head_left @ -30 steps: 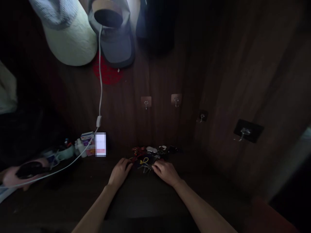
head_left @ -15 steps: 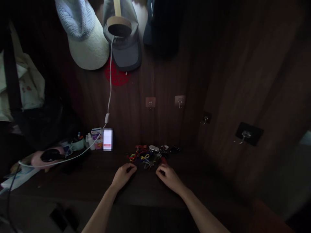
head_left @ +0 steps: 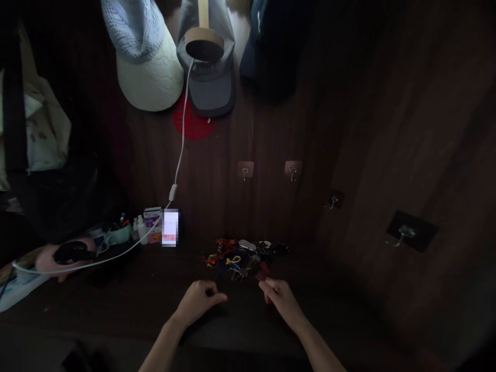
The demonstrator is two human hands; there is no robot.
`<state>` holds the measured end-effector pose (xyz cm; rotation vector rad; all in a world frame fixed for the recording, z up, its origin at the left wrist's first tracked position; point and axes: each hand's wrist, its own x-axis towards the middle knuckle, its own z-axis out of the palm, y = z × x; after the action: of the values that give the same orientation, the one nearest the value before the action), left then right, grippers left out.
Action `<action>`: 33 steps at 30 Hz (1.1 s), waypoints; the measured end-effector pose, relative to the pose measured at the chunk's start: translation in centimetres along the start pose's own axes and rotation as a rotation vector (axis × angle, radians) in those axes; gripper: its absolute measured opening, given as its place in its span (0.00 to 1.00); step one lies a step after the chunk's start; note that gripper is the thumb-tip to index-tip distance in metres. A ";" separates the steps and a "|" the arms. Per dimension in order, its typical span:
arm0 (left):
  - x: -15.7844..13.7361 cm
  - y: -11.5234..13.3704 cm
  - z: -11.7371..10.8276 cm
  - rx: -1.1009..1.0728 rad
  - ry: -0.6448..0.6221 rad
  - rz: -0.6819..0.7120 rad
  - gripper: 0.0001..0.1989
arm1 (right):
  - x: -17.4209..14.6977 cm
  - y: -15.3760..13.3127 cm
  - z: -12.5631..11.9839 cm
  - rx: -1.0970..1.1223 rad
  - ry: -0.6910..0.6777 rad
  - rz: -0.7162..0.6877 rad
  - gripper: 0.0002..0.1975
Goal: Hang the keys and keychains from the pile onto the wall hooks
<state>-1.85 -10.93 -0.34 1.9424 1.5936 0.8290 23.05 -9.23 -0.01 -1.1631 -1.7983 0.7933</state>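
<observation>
A pile of keys (head_left: pixel 241 273) and small trinkets lies on the dark shelf against the back panel. In it are a yellow loop of cord (head_left: pixel 233 261), red strings (head_left: pixel 211 261), a red strap (head_left: pixel 227 242) and a pale oval piece (head_left: pixel 247 244). My right hand (head_left: pixel 282 298) is closed at the pile's front right, thumb and fingers pinching a flat dark red piece (head_left: pixel 264 269); its exact kind is too dark to tell. My left hand (head_left: pixel 198 300) rests in front of the pile, thumb stretched away from the curled fingers, holding nothing visible.
Behind stand a lit phone (head_left: pixel 170 228), a patterned box (head_left: pixel 153 225), white bottles (head_left: pixel 141 230) and a green cup (head_left: pixel 119 235). A white cable (head_left: pixel 179 168) hangs from a lamp (head_left: pixel 204 44) among caps (head_left: pixel 151 80). Hooks (head_left: pixel 245 170) line the panel. A pink object (head_left: pixel 52 258) sits left.
My right hand has drawn back slightly with its fingers on the dark red piece. My left thumb has spread from the fingers. The whole view has shifted a little.
</observation>
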 end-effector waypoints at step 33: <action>1.1 -1.6 -1.4 -0.522 0.175 -0.108 0.37 | 1.8 1.8 -0.6 0.365 0.146 0.259 0.39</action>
<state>-3.81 -9.51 -0.28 1.4356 1.3808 1.2498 23.87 -6.92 -0.69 -1.1856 -1.3297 1.1039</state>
